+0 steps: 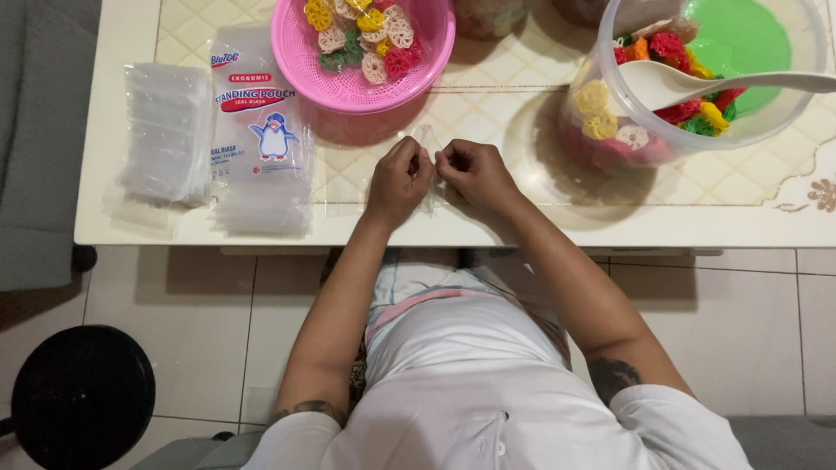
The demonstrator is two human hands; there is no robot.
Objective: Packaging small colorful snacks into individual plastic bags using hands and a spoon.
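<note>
Head view, looking straight down. Nearest: white shirt point(488, 392) and both forearms reaching up to the near edge of the bench point(697, 222). Black round stool point(83, 396) on the tiled floor, lower left. Left hand point(399, 178) and right hand point(475, 172) sit close together at the bench's front edge, fingers pinched shut on a small clear pouch point(427, 139); the pouch's top pokes out between and just above the knuckles, rest mostly hidden by the hands. Left of the hands: printed pack of pouches point(261, 130) lying flat, and a stack of loose clear pouches point(165, 130) just beside it, further left. Farther back, centre: pink basket point(300, 61) holding flower-shaped crackers point(366, 35) in yellow, white, green, red. Back right: clear plastic tub point(601, 130), tilted on its side toward the hands, more coloured crackers inside, a white scoop point(688, 83) resting in it, green lid point(740, 39) behind.
</note>
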